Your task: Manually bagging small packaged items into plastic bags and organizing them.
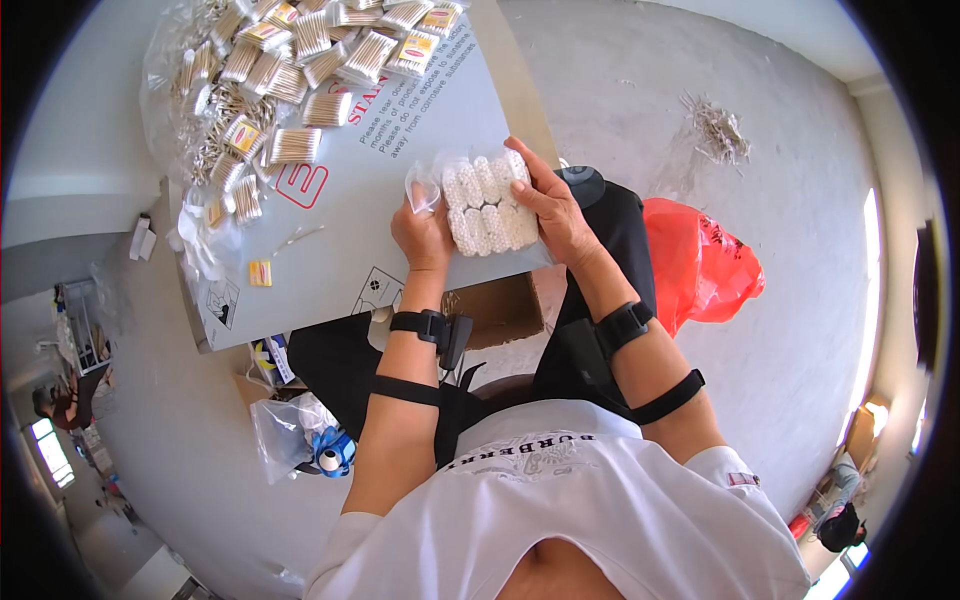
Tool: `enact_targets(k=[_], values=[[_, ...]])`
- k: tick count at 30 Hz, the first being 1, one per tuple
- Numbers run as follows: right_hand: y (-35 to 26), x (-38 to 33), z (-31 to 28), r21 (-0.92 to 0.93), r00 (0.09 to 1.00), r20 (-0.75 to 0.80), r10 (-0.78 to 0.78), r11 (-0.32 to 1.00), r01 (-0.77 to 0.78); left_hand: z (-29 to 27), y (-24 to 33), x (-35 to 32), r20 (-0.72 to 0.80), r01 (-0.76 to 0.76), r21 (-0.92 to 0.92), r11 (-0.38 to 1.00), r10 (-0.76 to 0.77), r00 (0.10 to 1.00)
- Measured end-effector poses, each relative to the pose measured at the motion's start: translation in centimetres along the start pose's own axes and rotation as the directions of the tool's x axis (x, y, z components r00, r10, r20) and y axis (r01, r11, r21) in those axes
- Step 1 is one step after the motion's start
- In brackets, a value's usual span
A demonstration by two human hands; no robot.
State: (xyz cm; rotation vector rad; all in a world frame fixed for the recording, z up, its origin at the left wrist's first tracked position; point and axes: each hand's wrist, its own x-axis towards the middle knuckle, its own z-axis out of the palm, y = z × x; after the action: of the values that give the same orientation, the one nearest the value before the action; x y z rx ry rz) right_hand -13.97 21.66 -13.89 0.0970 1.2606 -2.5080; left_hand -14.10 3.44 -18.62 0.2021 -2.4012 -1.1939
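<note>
Between my two hands is a clear plastic bag of cotton swab packs (pixel 490 215), held over the near right edge of the table. The packs sit in two rows with their white cotton tips facing up. My left hand (pixel 422 232) is closed on the bag's left side, by its loose clear plastic end. On the opposite side my right hand (pixel 556 208) grips it, thumb on top and fingers around the far edge. A heap of small swab packs (pixel 295 146) lies at the table's far left, several with yellow labels.
The table has a grey printed cover (pixel 340 235), with a small yellow card (pixel 260 273) and loose swabs on it. Below stands an open cardboard box (pixel 500 312). A red plastic bag (pixel 695 262) is right of my leg; a pile of swabs (pixel 718 130) lies on the floor.
</note>
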Motion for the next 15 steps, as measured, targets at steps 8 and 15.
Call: enact_targets(k=[8, 15], values=[[0.0, 0.0, 0.2, -0.211, 0.999, 0.025, -0.027, 0.977, 0.032, -1.6, 1.7, 0.7, 0.148, -0.154, 0.321, 0.935, 0.111, 0.983], [0.4, -0.3, 1.2, -0.460, 0.990, 0.005, -0.143, 0.878, 0.129, -1.8, 2.2, 0.7, 0.185, -0.101, 0.398, 0.912, 0.028, 0.982]])
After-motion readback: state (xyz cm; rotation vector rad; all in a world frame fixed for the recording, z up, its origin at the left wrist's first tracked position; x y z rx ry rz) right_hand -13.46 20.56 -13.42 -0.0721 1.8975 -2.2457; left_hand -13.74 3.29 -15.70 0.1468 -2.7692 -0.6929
